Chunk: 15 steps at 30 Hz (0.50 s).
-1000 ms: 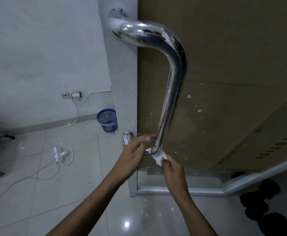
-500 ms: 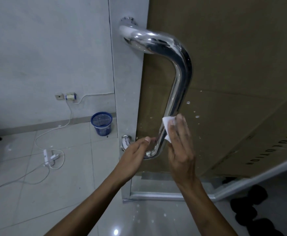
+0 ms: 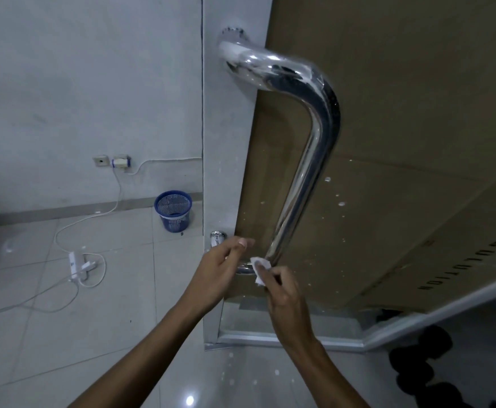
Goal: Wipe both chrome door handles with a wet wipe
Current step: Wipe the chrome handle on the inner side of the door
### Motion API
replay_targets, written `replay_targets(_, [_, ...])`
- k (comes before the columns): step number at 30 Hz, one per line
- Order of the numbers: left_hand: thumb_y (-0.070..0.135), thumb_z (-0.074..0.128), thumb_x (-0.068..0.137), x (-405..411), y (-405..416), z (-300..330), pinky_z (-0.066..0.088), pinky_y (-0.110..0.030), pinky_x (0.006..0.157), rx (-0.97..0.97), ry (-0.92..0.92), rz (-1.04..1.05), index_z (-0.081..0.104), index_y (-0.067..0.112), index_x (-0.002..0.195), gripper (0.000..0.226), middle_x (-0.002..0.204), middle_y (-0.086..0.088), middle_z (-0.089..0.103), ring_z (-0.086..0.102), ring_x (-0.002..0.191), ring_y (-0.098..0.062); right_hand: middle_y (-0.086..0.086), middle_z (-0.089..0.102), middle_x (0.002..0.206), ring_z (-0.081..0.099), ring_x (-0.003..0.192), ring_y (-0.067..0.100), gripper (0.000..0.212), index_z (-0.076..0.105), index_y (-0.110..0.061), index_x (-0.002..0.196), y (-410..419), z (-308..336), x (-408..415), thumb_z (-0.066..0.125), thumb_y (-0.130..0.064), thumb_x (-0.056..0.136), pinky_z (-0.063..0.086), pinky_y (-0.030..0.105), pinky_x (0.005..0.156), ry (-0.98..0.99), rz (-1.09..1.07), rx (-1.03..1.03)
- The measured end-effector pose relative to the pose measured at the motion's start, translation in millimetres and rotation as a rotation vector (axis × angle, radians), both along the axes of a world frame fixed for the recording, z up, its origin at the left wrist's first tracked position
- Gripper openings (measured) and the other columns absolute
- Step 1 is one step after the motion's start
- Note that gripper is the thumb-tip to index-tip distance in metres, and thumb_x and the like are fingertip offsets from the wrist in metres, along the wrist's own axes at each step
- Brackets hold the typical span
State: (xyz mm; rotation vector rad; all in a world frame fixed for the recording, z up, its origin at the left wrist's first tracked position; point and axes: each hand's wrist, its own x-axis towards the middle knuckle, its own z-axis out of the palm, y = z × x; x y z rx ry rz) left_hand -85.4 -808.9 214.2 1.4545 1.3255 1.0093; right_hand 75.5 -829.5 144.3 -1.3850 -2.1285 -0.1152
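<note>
The right hand pinches a small white wet wipe between its curled fingers and holds it against the lower bend of the chrome door handle, where the upright bar turns in toward the door edge. The left hand rests at that same lower bend from the other side, its fingers loosely bent beside the short horizontal stub; whether they truly grip the metal cannot be told, as the hand hides that part. Judging from this, the wiping of this handle is in progress at its bottom end; how clean the upright bar and the top bend already are cannot be read from the shine. Only one handle shows here, so the second one, by the task, seems still to be done. The door behind the handle is covered with brown cardboard speckled with pale spots. On the tiled floor to the left stand a blue mesh bin near the door edge and a white power strip with its cable running up to a wall socket. None of these stands in the hands' way.
</note>
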Motion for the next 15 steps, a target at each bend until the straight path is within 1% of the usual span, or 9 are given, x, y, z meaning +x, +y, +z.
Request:
replay_targets(1, [0.057,0.031,0.089,-1.9,-0.5,-0.6,0.04,-0.002,0.08,0.007,0.005,0.006,0.064,0.036,0.113,0.047,0.113,0.016,0.064,0.057,0.103,0.008,-0.007,0.057,0.09,0.05,0.076,-0.001,0.047,0.067,-0.026,0.107,-0.5,0.7,-3.1,0.037,-0.06,0.097,0.047,0.019,0.072,0.003,-0.028,-0.015])
replay_targets(2, [0.054,0.032,0.092,-4.3,-0.6,-1.2,0.042,-0.008,0.085,0.01,0.0,0.009,0.066,0.032,0.114,0.046,0.116,0.012,0.065,0.058,0.107,0.003,-0.005,0.058,0.086,0.053,0.073,0.003,0.045,0.068,-0.024,0.102,-0.4,5.1,-3.8,0.041,-0.059,0.096,0.05,0.024,0.07,0.025,-0.042,0.022])
replay_targets(3, [0.05,0.033,0.095,-5.7,-0.9,-1.6,0.043,-0.014,0.09,0.005,-0.012,0.006,0.067,0.029,0.116,0.045,0.118,0.009,0.065,0.058,0.11,-0.001,-0.001,0.059,0.083,0.054,0.071,0.008,0.039,0.07,-0.021,0.103,2.4,14.9,-4.3,0.048,-0.052,0.097,0.053,0.029,0.065,0.082,-0.077,0.012])
replay_targets(5, [0.05,0.032,0.096,-5.5,-1.6,2.1,0.044,-0.023,0.097,-0.012,-0.045,-0.01,0.067,0.03,0.117,0.045,0.121,0.009,0.066,0.057,0.114,-0.004,0.007,0.061,0.085,0.055,0.071,0.015,0.033,0.068,-0.009,0.122,8.2,41.8,-4.8,0.057,-0.025,0.096,0.051,0.026,0.056,0.056,-0.083,0.105])
replay_targets(7, [0.058,0.03,0.09,-3.0,-1.0,9.1,0.043,-0.023,0.096,-0.034,-0.106,-0.013,0.067,0.037,0.111,0.048,0.119,0.014,0.067,0.058,0.114,0.001,0.011,0.06,0.087,0.055,0.072,0.02,0.039,0.062,-0.003,0.128,13.9,72.0,-3.6,0.057,-0.012,0.091,0.046,0.022,0.055,0.073,-0.053,0.241])
replay_targets(9, [0.063,0.028,0.087,-0.4,-0.7,13.2,0.043,-0.017,0.089,-0.067,-0.169,-0.01,0.068,0.044,0.103,0.047,0.11,0.025,0.068,0.06,0.107,0.007,0.011,0.057,0.089,0.053,0.074,0.023,0.044,0.061,-0.005,0.129,19.2,101.7,-1.2,0.066,-0.001,0.086,0.047,0.028,0.055,0.083,-0.069,0.355])
replay_targets(11, [0.065,0.028,0.086,1.4,-1.0,16.0,0.044,-0.015,0.087,-0.086,-0.218,-0.033,0.068,0.047,0.099,0.046,0.103,0.029,0.069,0.062,0.102,0.01,0.009,0.054,0.089,0.05,0.076,0.023,0.055,0.06,-0.01,0.133,21.7,131.9,-1.3,0.07,0.008,0.082,0.046,0.035,0.054,0.063,-0.115,0.412])
replay_targets(13, [0.064,0.026,0.088,4.9,2.7,16.1,0.048,-0.019,0.091,-0.108,-0.268,-0.07,0.069,0.043,0.101,0.05,0.105,0.024,0.071,0.065,0.103,0.004,0.008,0.053,0.086,0.048,0.073,0.022,0.055,0.06,-0.013,0.133,22.4,154.0,-2.9,0.069,0.007,0.083,0.04,0.035,0.052,0.008,-0.16,0.424])
replay_targets(15, [0.058,0.021,0.095,8.2,12.6,16.0,0.05,-0.025,0.096,-0.165,-0.325,-0.095,0.068,0.035,0.105,0.053,0.11,0.013,0.072,0.066,0.106,-0.007,0.008,0.052,0.082,0.046,0.07,0.022,0.054,0.06,-0.012,0.132,18.9,160.8,-5.4,0.07,0.005,0.082,0.031,0.032,0.053,-0.112,-0.193,0.411])
